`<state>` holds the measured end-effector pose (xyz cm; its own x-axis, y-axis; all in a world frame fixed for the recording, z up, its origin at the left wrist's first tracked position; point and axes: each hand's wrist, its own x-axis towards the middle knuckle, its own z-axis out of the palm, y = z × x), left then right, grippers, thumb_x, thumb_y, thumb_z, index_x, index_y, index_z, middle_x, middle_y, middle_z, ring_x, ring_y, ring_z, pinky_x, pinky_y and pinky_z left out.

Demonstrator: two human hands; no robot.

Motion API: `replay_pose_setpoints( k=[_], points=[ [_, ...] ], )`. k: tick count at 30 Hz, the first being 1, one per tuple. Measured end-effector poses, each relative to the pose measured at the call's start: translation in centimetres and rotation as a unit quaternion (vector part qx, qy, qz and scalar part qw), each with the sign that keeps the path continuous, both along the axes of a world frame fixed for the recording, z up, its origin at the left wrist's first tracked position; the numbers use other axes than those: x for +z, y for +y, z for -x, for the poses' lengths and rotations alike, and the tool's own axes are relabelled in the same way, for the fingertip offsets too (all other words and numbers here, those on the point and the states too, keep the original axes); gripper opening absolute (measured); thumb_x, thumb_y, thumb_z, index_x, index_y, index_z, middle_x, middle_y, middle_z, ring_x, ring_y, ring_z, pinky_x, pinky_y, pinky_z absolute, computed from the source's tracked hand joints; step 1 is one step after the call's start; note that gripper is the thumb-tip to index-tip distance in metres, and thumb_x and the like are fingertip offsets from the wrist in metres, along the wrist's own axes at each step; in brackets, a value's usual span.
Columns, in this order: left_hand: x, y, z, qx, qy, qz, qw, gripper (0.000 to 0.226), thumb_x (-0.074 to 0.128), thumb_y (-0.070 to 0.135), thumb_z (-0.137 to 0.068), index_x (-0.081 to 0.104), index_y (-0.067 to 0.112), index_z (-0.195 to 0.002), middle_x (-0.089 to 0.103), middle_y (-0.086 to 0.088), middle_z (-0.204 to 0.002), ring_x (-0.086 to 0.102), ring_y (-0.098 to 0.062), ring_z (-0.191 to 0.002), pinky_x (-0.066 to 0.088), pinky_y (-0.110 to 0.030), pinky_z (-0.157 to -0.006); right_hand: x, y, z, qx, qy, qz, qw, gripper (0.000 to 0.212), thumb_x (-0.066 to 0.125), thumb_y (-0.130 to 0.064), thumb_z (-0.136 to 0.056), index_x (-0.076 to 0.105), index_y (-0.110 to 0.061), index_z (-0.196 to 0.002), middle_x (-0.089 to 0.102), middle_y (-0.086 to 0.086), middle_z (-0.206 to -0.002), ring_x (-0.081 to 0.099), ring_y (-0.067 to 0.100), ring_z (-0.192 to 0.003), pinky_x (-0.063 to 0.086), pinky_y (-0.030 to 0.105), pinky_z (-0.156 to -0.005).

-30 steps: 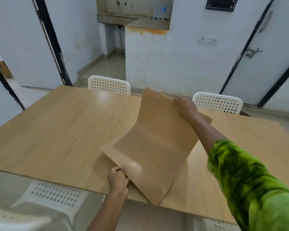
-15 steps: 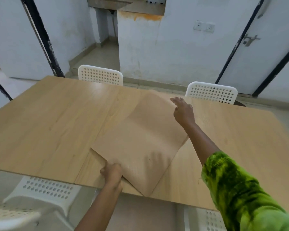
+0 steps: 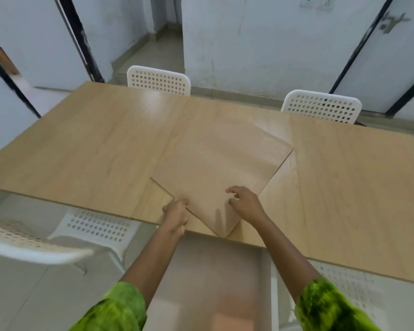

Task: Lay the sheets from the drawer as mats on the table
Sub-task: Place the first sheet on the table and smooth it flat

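A tan sheet (image 3: 215, 168) lies flat on the wooden table (image 3: 93, 149), turned diagonally, with one corner reaching the table's near edge. My left hand (image 3: 176, 212) pinches the sheet's near-left edge, fingers curled round it. My right hand (image 3: 245, 204) rests on the sheet close to that near corner, its fingers loosely bent and holding nothing. The drawer is out of view.
Two white perforated chairs (image 3: 158, 80) (image 3: 320, 106) stand at the table's far side. Another white chair (image 3: 93, 228) is tucked under the near edge on the left, and one more (image 3: 344, 283) on the right. Doors and white walls lie beyond.
The sheet, held up and curved by my right hand a second ago, now lies flat. My right hand let go of its far edge and came back to the near corner.
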<state>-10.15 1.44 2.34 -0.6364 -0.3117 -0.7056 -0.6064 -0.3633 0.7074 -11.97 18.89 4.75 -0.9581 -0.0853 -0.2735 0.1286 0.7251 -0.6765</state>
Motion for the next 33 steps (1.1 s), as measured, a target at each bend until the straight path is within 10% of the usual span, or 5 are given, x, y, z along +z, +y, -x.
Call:
replay_pose_setpoints(
  k=[7, 13, 18, 27, 33],
  points=[
    [1.6, -0.5, -1.0, 0.023, 0.026, -0.072, 0.997, 0.045, 0.048, 0.022, -0.094, 0.044, 0.002, -0.134, 0.039, -0.015, -0.146, 0.036, -0.026, -0.134, 0.034, -0.042, -0.104, -1.7, -2.3, -3.6, 0.091, 0.026, -0.154, 0.984, 0.048, 0.047, -0.036, -0.089, 0.045, -0.018, -0.133, 0.044, 0.004, -0.138, 0.050, 0.023, -0.120, 0.044, 0.033, -0.091],
    [1.8, -0.7, -0.9, 0.056, 0.054, -0.133, 0.988, 0.019, 0.046, 0.032, -0.093, 0.052, 0.016, -0.100, 0.053, -0.002, -0.095, 0.048, -0.011, -0.080, 0.034, -0.037, -0.088, -2.4, -2.9, -4.4, 0.119, 0.046, -0.214, 0.968, 0.050, 0.050, -0.045, -0.086, 0.048, -0.015, -0.126, 0.041, 0.010, -0.137, 0.053, 0.030, -0.114, 0.046, 0.036, -0.088],
    [2.5, 0.3, -0.5, 0.051, 0.083, -0.130, 0.987, 0.026, 0.043, 0.032, -0.094, 0.059, 0.016, -0.080, 0.051, -0.003, -0.114, 0.044, -0.019, -0.120, 0.031, -0.036, -0.095, -2.2, -3.0, -4.3, 0.114, 0.043, -0.216, 0.969, 0.052, 0.049, -0.048, -0.086, 0.049, -0.015, -0.126, 0.041, 0.011, -0.136, 0.055, 0.032, -0.111, 0.047, 0.036, -0.086],
    [3.5, 0.8, -0.1, 0.061, 0.050, -0.146, 0.986, 0.048, 0.039, 0.032, -0.096, 0.036, 0.009, -0.139, 0.037, -0.007, -0.148, 0.034, -0.023, -0.136, 0.024, -0.043, -0.111, -2.5, -3.8, -4.4, 0.133, 0.066, -0.262, 0.954, 0.061, 0.053, -0.055, -0.083, 0.047, -0.008, -0.121, 0.043, 0.017, -0.129, 0.051, 0.035, -0.115, 0.046, 0.036, -0.086],
    [4.5, 0.1, 0.1, 0.033, 0.067, -0.161, 0.984, 0.054, 0.038, 0.040, -0.095, 0.039, 0.009, -0.139, 0.033, -0.010, -0.149, 0.027, -0.022, -0.139, 0.016, -0.045, -0.112, -2.4, -5.3, -3.5, 0.115, 0.046, -0.271, 0.955, 0.064, 0.051, -0.056, -0.083, 0.046, -0.007, -0.122, 0.042, 0.019, -0.129, 0.042, 0.040, -0.124, 0.046, 0.043, -0.090]
  ],
)
